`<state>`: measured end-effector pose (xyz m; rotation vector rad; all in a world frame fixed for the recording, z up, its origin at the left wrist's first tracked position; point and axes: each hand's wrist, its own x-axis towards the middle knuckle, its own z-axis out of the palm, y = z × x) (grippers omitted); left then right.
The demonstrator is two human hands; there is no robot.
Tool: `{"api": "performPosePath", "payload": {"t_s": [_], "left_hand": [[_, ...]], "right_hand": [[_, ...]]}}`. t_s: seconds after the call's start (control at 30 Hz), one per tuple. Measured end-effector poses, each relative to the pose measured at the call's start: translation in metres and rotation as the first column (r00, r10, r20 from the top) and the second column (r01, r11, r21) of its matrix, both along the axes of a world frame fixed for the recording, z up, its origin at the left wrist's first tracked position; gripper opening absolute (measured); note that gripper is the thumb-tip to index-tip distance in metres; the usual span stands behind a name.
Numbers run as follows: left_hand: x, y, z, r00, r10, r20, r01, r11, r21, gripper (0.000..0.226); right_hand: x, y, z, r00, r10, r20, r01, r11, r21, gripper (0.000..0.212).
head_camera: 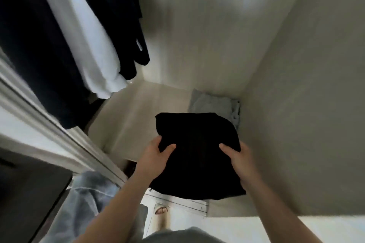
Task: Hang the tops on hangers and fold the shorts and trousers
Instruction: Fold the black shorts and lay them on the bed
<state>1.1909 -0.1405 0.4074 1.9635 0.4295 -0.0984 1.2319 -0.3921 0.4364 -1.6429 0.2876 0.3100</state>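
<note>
Nearest the camera, below the black fold [197, 155], a foot [162, 211] in an open sandal stands on pale floor, and pale blue jeans [88, 193] lie crumpled to the lower left of the fold. Two bare forearms reach up to it. The left hand [156, 155] grips its left edge, with the thumb on top and the fingers wrapped round the rim. The right hand [237, 157] grips its right edge the same way, with the thumb pressed onto the cloth and the other fingers hidden underneath. The black fold is a flat, roughly square bundle held level between both hands, half over the front edge of the wardrobe floor [138, 108]. Whether it rests on that floor cannot be told. Just beyond its far edge a folded grey garment [213, 102] lies in the back right corner, against the side wall [296, 94]. Left of the fold runs the pale door frame [49, 124]. Farther, up and to the left, hang a dark top [29, 45], a white top [88, 45] and another dark top [122, 15], their hems well above the fold.
</note>
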Motion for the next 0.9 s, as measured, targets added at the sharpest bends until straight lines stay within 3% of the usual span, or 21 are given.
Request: {"api": "performPosePath", "payload": {"t_s": [0.3, 0.47, 0.57, 0.7, 0.8, 0.9], "left_hand": [[0.147, 0.009, -0.059, 0.977, -0.207, -0.052, 0.210, 0.976, 0.058, 0.029], [0.221, -0.001, -0.096, 0.964, -0.265, -0.028, 0.267, 0.957, 0.111, 0.029], [0.261, -0.013, -0.112, 0.966, -0.257, -0.017, 0.256, 0.955, 0.147, 0.024], [0.318, -0.033, -0.131, 0.965, -0.261, 0.012, 0.254, 0.950, 0.182, 0.023], [0.351, -0.046, -0.145, 0.959, -0.280, -0.039, 0.282, 0.935, 0.214, 0.035], [0.359, -0.053, -0.163, 0.955, -0.224, -0.193, 0.282, 0.889, 0.360, 0.059]], "right_hand": [[0.103, 0.010, -0.057, 0.963, -0.267, -0.046, 0.260, 0.958, -0.119, 0.018], [0.175, 0.003, -0.091, 0.959, -0.285, 0.007, 0.277, 0.926, -0.256, 0.009], [0.211, -0.001, -0.103, 0.955, -0.293, 0.048, 0.294, 0.914, -0.279, 0.018], [0.257, -0.010, -0.121, 0.903, -0.409, 0.134, 0.427, 0.817, -0.388, 0.015], [0.284, -0.015, -0.137, 0.898, -0.425, 0.116, 0.421, 0.747, -0.515, 0.032], [0.290, -0.009, -0.160, 0.955, -0.295, -0.032, 0.166, 0.623, -0.765, 0.070]]}}
